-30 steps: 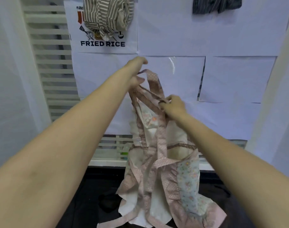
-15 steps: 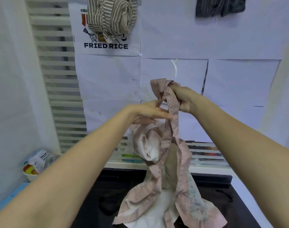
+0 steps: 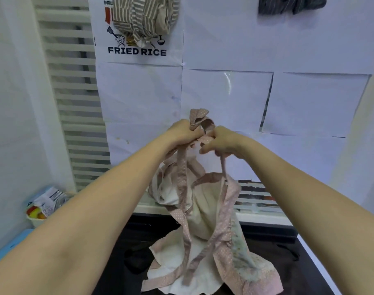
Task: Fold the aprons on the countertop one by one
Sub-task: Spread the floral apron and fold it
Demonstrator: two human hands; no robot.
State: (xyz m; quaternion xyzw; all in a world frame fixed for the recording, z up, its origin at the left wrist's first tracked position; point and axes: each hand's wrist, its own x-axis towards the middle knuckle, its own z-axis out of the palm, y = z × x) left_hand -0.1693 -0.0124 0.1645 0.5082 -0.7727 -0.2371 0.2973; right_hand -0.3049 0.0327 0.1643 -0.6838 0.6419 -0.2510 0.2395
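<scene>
Head view: a wall papered with white sheets (image 3: 224,96) fills the background, a "FRIED RICE" poster (image 3: 137,51) at 11 o'clock with a brown striped cloth (image 3: 143,15) hanging over its top, and a dark striped cloth (image 3: 290,4) at 1 o'clock. A white slatted panel (image 3: 75,99) runs down the wall at 9 o'clock. A dark tabletop (image 3: 288,258) lies at 6 o'clock, and a packet in a small bin (image 3: 44,204) sits at 8 o'clock.

At the centre, the left hand (image 3: 181,133) and right hand (image 3: 222,140) are raised side by side, almost touching. Each grip is curled tight round the bunched pink dotted straps (image 3: 199,120) of the pink apron (image 3: 205,211). The apron hangs from both fists, its lower hem crumpled on the tabletop at 6 o'clock, loose straps trailing over it.
</scene>
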